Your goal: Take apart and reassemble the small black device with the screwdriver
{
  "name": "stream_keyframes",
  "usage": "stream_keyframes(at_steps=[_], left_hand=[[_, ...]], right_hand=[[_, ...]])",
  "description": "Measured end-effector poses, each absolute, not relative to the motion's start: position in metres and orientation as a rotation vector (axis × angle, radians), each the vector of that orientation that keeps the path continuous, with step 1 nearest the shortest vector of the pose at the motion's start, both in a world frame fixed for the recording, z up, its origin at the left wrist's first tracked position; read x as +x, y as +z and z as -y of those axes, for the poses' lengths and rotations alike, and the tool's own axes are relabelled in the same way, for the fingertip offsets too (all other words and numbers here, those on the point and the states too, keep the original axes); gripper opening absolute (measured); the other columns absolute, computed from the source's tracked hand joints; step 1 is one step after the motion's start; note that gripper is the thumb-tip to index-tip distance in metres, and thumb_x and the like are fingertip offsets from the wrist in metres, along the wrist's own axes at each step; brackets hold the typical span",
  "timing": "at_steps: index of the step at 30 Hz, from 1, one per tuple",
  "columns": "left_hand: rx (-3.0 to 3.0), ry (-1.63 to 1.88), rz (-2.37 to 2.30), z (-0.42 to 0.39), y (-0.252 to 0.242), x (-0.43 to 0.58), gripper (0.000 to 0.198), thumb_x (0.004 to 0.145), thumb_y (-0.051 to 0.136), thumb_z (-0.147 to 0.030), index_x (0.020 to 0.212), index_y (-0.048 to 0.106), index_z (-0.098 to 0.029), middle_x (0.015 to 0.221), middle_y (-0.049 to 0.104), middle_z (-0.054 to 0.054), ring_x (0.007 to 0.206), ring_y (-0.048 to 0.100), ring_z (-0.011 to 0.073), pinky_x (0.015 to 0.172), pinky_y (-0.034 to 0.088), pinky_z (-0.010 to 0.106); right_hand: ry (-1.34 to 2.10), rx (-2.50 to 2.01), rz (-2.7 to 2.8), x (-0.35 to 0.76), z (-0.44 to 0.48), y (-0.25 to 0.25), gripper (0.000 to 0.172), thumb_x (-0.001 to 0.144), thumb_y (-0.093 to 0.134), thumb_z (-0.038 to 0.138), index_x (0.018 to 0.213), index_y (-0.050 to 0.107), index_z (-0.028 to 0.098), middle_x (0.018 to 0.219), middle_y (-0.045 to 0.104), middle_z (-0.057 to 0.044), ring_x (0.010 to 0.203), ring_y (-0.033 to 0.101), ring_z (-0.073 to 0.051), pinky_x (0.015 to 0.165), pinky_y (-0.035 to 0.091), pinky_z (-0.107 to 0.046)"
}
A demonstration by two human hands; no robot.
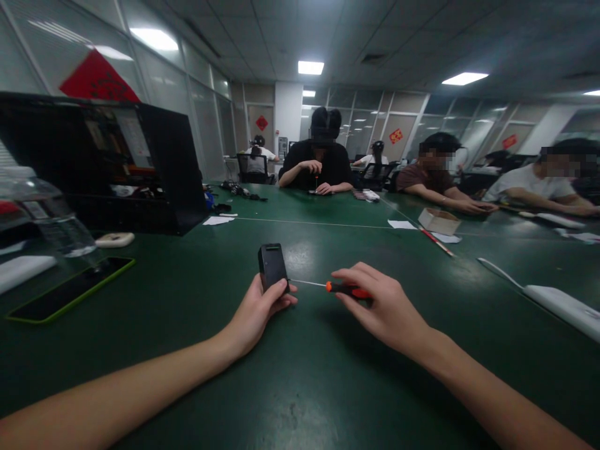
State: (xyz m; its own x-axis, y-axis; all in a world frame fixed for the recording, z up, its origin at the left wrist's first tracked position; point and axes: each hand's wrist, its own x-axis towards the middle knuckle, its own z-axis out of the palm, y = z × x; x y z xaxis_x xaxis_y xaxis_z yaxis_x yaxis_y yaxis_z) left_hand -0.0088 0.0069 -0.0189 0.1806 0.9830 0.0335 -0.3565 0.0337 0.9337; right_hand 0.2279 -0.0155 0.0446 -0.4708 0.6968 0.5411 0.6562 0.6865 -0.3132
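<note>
My left hand (267, 303) grips a small black rectangular box (272, 265) by its lower end, with the thumb across its face. The box is tilted up off the green table and has a slot near its top. My right hand (379, 300) is closed around the black and orange handle of a screwdriver (347, 290). The thin metal shaft points left, and its tip meets the right side of the box near my left fingers. Whether the tip sits in a screw is too small to tell.
At left are an open black computer case (180, 169), a plastic bottle (59, 215) and a green-edged phone (75, 290). To the right lie a small cardboard box (439, 222), a striped stick (435, 242) and a white device (562, 306). A person (319, 156) works across the green table (300, 387).
</note>
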Motion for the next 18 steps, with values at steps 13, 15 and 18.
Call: stream_keyframes(at_steps=[13,15,18], left_hand=[[1.565,1.022,-0.776,0.025,-0.017,-0.010,0.048,0.098,0.037,-0.055,0.129,0.049,-0.021,0.134,0.053,0.011,0.128,0.046,0.0269,0.113,0.029,0.043],[1.537,1.006,-0.753,0.027,-0.017,-0.008,0.051,0.097,0.041,-0.055,0.134,0.046,-0.020,0.139,0.050,0.011,0.133,0.042,0.0275,0.116,0.026,0.043],[1.480,1.057,-0.768,0.026,-0.018,-0.006,0.054,0.093,0.051,-0.053,0.135,0.046,-0.019,0.140,0.051,0.012,0.134,0.042,0.0290,0.116,0.027,0.044]], right_hand=[[1.058,-1.076,1.865,0.182,0.029,0.004,0.026,0.081,0.072,0.037,0.077,0.054,0.018,0.073,0.051,0.004,0.067,0.045,-0.011,0.063,0.038,-0.025],[1.130,-0.997,1.810,0.178,0.032,0.001,0.027,0.080,0.073,0.034,0.075,0.053,0.018,0.073,0.051,0.005,0.067,0.044,-0.011,0.064,0.038,-0.025],[1.160,-1.016,1.739,0.178,0.034,-0.001,0.033,0.082,0.071,0.036,0.069,0.046,0.019,0.073,0.052,0.004,0.063,0.040,-0.010,0.060,0.035,-0.025]])
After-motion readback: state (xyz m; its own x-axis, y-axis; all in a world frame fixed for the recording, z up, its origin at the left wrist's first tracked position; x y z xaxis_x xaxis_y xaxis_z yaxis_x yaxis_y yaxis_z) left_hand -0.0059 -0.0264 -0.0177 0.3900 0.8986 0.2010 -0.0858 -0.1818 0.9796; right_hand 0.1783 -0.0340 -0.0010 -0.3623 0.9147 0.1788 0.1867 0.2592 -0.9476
